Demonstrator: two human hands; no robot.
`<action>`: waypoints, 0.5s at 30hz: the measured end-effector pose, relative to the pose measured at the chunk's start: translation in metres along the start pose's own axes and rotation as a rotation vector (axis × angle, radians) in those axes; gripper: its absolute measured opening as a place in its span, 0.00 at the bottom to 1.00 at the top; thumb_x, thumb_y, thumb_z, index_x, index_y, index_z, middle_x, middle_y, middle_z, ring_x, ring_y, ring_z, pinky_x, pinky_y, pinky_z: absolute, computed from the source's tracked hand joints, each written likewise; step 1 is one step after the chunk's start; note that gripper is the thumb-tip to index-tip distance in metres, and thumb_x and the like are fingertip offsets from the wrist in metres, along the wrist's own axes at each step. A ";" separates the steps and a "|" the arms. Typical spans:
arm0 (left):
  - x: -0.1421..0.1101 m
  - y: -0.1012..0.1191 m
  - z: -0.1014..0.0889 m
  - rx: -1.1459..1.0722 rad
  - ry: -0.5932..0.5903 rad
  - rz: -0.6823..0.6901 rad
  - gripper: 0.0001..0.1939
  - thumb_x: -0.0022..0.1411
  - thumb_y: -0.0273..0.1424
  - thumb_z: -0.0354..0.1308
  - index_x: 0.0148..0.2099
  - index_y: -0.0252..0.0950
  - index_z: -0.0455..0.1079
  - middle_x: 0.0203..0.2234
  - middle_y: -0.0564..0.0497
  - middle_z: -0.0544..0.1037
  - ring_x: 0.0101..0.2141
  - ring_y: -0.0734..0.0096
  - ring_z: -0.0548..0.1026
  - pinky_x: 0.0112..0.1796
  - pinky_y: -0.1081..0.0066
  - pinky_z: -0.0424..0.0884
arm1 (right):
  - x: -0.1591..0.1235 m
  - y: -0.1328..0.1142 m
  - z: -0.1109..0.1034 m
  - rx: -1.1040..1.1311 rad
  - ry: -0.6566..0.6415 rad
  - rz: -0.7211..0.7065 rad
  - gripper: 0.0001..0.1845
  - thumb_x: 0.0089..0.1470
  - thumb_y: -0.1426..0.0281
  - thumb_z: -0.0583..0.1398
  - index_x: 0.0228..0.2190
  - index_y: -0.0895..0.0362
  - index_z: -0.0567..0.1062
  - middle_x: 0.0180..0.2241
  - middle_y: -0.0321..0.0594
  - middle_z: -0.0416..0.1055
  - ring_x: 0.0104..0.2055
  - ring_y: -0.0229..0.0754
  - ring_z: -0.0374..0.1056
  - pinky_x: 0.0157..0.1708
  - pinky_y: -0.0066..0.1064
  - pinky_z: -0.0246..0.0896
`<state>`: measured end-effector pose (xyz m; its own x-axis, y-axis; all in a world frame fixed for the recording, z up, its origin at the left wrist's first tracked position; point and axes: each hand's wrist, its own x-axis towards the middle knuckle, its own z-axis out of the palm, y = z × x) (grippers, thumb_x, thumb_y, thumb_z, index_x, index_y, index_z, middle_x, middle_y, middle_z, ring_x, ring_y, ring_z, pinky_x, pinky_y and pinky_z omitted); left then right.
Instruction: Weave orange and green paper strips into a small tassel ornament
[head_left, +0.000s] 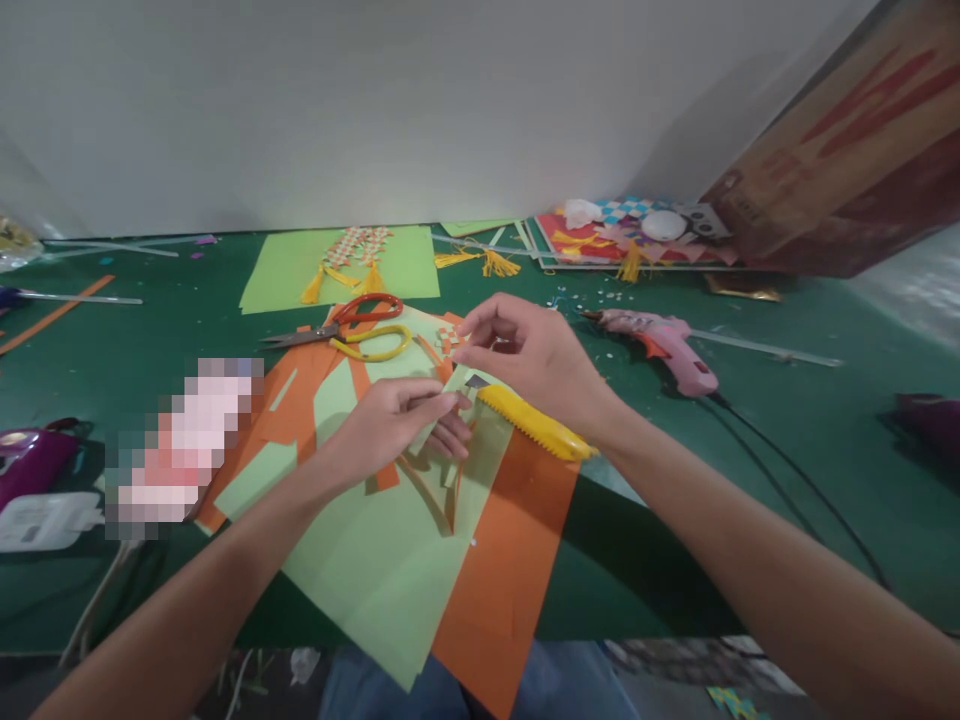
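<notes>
My left hand (386,425) is closed, thumb against fingers, on thin folded paper strips (450,500), whose orange and pale green ends hang below it. Just above, my right hand (536,350) pinches the upper part of these strips beside a small orange-and-white woven paper piece (450,340). Its fingertips partly cover what they grip. Under my right wrist lies a yellow utility knife (536,422) with its blade end toward my fingers. Pale green paper (360,570) and orange paper (510,520) spread beneath both hands. Scissors (341,330) with red and yellow handles rest on the papers' far edge.
A pink glue gun (660,345) with a black cord lies on the green table (787,430) to the right. Woven tasselled pieces (352,255) sit on a green sheet at the back. A blurred-out object (184,440) and a white charger (49,522) are left. A paper bag (847,150) stands back right.
</notes>
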<state>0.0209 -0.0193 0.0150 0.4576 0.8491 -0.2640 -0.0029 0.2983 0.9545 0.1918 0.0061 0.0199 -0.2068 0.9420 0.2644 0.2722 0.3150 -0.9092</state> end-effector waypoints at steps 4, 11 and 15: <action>0.000 -0.001 -0.002 -0.101 -0.037 0.004 0.11 0.59 0.33 0.60 0.28 0.32 0.71 0.22 0.46 0.78 0.22 0.67 0.78 0.26 0.72 0.74 | -0.004 0.002 -0.004 0.171 -0.104 0.134 0.14 0.46 0.64 0.64 0.36 0.59 0.74 0.24 0.32 0.67 0.26 0.33 0.62 0.27 0.27 0.57; -0.001 -0.002 -0.003 -0.258 -0.195 -0.068 0.13 0.62 0.34 0.57 0.28 0.32 0.70 0.22 0.47 0.78 0.22 0.70 0.78 0.26 0.75 0.74 | -0.009 0.009 0.000 0.362 -0.330 0.270 0.15 0.45 0.59 0.65 0.25 0.59 0.74 0.24 0.34 0.68 0.25 0.32 0.61 0.21 0.26 0.49; 0.000 -0.005 -0.003 -0.235 -0.219 -0.070 0.13 0.63 0.37 0.57 0.31 0.32 0.70 0.23 0.47 0.78 0.23 0.69 0.78 0.27 0.75 0.74 | -0.010 0.009 0.002 0.399 -0.340 0.288 0.16 0.45 0.58 0.65 0.23 0.58 0.72 0.20 0.33 0.67 0.23 0.32 0.58 0.22 0.26 0.48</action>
<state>0.0180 -0.0192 0.0096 0.6439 0.7167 -0.2678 -0.1583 0.4672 0.8699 0.1947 -0.0008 0.0088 -0.4838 0.8725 -0.0688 0.0018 -0.0777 -0.9970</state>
